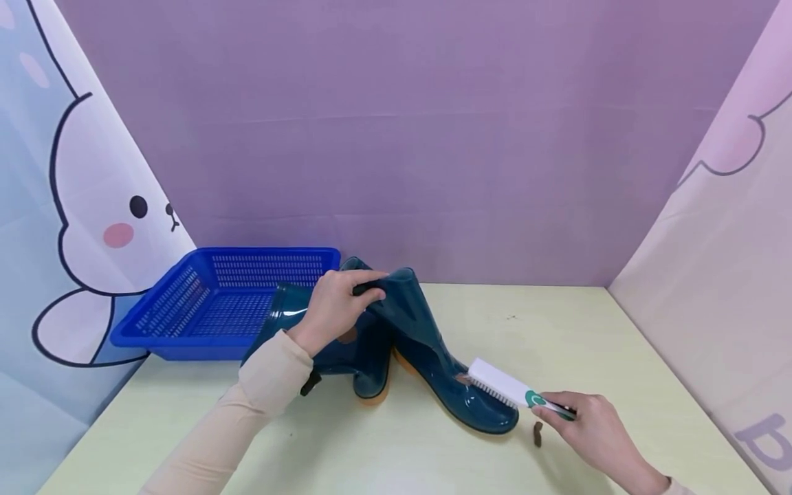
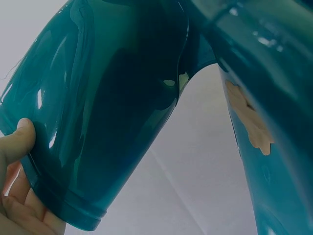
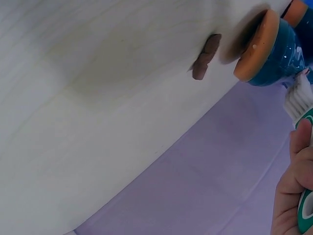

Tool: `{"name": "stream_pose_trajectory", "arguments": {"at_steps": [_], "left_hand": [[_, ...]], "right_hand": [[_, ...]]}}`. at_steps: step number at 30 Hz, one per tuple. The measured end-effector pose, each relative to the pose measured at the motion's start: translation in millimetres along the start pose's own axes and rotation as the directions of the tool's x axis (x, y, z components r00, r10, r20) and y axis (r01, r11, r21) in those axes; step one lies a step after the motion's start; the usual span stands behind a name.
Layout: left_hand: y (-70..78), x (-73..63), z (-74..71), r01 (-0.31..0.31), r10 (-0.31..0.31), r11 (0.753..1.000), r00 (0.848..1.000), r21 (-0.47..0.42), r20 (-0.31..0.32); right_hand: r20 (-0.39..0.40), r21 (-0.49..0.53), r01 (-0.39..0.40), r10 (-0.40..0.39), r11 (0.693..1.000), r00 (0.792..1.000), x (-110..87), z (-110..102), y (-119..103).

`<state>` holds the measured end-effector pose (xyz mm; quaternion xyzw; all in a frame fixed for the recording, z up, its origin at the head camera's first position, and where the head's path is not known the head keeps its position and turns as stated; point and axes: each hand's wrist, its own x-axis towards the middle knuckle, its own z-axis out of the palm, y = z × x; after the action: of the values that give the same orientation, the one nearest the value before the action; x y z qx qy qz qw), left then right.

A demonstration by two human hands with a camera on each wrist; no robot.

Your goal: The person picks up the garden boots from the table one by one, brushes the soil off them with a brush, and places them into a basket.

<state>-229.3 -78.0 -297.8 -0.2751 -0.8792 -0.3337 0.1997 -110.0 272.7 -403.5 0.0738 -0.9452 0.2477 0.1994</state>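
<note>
With my left hand [image 1: 337, 302] I am pinching the upper rim of a glossy dark teal rubber boot with a tan-orange sole [image 1: 427, 347], my thumb lying on one side of the material and my fingers on the other. The boot is standing in the middle of the counter [image 1: 557, 344], its shaft leaning toward the far left and its toe pointing to the near right. My right hand [image 1: 590, 426] is gripping the handle of a white-headed brush with pale bristles and a green, white and black handle [image 1: 495, 379]; the bristles are meeting the top of the boot's foot, right beside a brown smear [image 1: 463, 379]. Just to the right of the toe, a small, narrow brown lump [image 1: 537, 434] is lying on the counter. A second dark teal rubber boot [image 1: 370, 347] is resting just left of the first, partly hidden behind my left hand and cream sleeve [image 1: 247, 399], and it is carrying a brown patch [image 2: 248, 117] on its side. Farther left, a blue rectangular plastic basket with slotted walls [image 1: 185, 342] is sitting toward the far side. A plain purple cloth [image 1: 396, 137] is hanging behind everything, and a pale blue panel printed with a white cartoon animal [image 1: 99, 179] is standing at the left.
</note>
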Motion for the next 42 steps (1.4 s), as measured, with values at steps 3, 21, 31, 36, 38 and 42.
{"name": "stream_pose_trajectory", "arguments": {"at_steps": [3,21,31,36,38,42], "left_hand": [[0.2,-0.2,2.3,0.001,-0.001,1.000,1.000,0.005,-0.002],[-1.1,-0.8,8.5,-0.003,0.003,1.000,1.000,0.017,0.020],[-4.9,0.5,8.9,-0.001,0.001,1.000,1.000,0.014,0.019],[-5.5,-0.2,9.6,0.011,-0.011,1.000,1.000,0.004,0.026],[-6.0,-0.5,9.7,0.011,-0.011,1.000,1.000,0.003,0.026],[-6.3,-1.4,8.9,0.004,-0.005,1.000,1.000,0.008,0.010]], "right_hand": [[-0.065,0.006,0.034,-0.033,0.999,0.997,2.1,4.5,0.7],[-0.020,-0.004,0.083,-0.083,0.997,0.996,2.3,16.2,-3.7],[-0.025,-0.029,0.066,-0.066,0.997,0.997,-4.3,14.7,4.3],[-0.006,-0.036,0.048,-0.048,0.998,0.999,-5.5,13.3,6.4],[-0.004,-0.039,0.042,-0.042,0.998,0.999,-5.8,12.3,6.2],[-0.015,-0.018,0.040,-0.040,0.999,0.999,-3.5,10.0,2.5]]}}
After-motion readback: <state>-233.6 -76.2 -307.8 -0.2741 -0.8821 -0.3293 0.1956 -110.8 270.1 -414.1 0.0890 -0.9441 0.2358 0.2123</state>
